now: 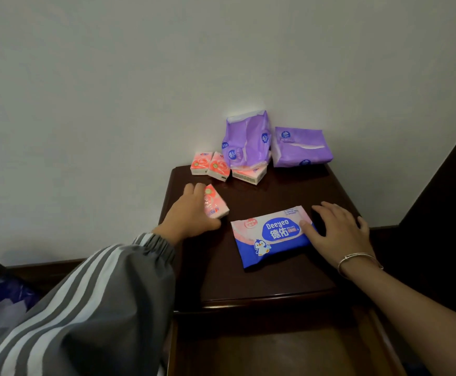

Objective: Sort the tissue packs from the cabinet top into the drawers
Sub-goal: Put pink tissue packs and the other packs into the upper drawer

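Note:
On the dark wooden cabinet top point(270, 278) lies a blue and pink wet-wipe pack point(271, 238) with a penguin on it. My right hand point(338, 232) rests on its right end, fingers spread, thumb on the pack. My left hand point(191, 213) grips a small pink tissue pack point(215, 203) at the top's left side. At the back stand two small pink packs point(211, 165), a third pink pack point(249, 173) under an upright purple pack point(247, 139), and another purple pack point(300, 147) lying to the right. The top drawer point(275, 351) is pulled open below the top's front edge.
A pale wall rises right behind the cabinet. Dark wooden furniture point(444, 202) stands on the right. A bin with a blue bag point(1, 294) sits on the floor at the left, behind my striped grey sleeve.

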### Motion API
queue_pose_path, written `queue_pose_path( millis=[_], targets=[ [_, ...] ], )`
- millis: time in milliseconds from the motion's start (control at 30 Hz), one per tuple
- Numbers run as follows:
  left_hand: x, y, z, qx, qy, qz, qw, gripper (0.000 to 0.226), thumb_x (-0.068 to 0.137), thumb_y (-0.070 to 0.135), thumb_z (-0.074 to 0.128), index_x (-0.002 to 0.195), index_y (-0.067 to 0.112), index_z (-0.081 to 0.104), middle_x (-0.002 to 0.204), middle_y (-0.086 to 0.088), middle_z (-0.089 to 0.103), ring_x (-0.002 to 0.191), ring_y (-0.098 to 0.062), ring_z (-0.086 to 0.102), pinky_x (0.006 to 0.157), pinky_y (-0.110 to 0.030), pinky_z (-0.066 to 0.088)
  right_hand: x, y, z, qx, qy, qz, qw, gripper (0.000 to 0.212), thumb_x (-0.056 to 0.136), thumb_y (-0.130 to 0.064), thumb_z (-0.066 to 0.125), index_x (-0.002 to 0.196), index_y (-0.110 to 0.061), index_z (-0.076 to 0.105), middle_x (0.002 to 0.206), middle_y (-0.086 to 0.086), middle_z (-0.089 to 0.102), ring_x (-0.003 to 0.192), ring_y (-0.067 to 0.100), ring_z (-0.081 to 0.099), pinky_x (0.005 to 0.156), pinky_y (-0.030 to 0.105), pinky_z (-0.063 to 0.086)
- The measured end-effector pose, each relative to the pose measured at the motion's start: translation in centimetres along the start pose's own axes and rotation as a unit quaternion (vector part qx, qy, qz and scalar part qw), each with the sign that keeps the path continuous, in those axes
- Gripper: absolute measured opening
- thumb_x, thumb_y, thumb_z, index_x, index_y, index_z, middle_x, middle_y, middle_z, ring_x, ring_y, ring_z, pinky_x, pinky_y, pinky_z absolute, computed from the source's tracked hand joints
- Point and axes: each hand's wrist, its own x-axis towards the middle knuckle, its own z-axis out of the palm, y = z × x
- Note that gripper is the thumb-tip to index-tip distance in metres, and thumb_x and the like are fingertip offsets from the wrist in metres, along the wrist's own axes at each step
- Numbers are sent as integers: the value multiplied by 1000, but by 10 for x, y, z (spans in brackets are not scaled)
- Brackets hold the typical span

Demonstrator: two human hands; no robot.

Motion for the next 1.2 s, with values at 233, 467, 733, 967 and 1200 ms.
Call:
queue_pose_path(
  millis=[233, 467, 733, 967, 1200],
  targets=[
    [-60, -11, 18, -113, 221, -146, 958, 70, 64, 36, 76, 120, 9, 43, 112, -11, 49, 103, -31, 51, 84, -37, 42, -3, -6, -8, -11, -24, -1, 1000, 58, 90, -58, 38, 139, -28, 40, 151, -4, 33, 142, 16, 24, 114, 53, 13],
    [-61, -11, 20, -136, 248, -164, 945, 73, 66, 43, 72, 124, 9, 43, 112, -11, 53, 106, -32, 51, 92, -48, 44, -16, -27, -35, 110, 162, -140, 971, 40, 84, -34, 45, 109, -10, 64, 119, 9, 63, 113, 29, 55, 98, 42, 38],
    [-61, -19, 22, -216, 317, -204, 900, 70, 66, 38, 75, 122, 9, 45, 108, -10, 52, 104, -30, 50, 89, -40, 42, 59, -185, -7, -49, -2, -370, 928, 47, 85, -23, 52, 131, -14, 48, 137, 8, 46, 123, 27, 44, 100, 40, 40],
    [-58, -26, 27, -262, 354, -221, 870, 73, 66, 41, 73, 124, 11, 42, 107, -5, 48, 99, -17, 43, 75, -16, 23, 129, -240, 44, -188, -28, -334, 923, 54, 90, -37, 45, 139, -19, 34, 150, 4, 30, 138, 27, 26, 109, 45, 28],
    [-57, -27, 30, -277, 348, -214, 870, 74, 64, 47, 69, 125, 16, 40, 109, -2, 47, 103, -18, 44, 76, -22, 32, 138, -242, 70, -134, -89, -295, 942, 61, 90, -43, 48, 142, -17, 30, 151, 4, 29, 139, 26, 26, 111, 46, 28]
  ],
)
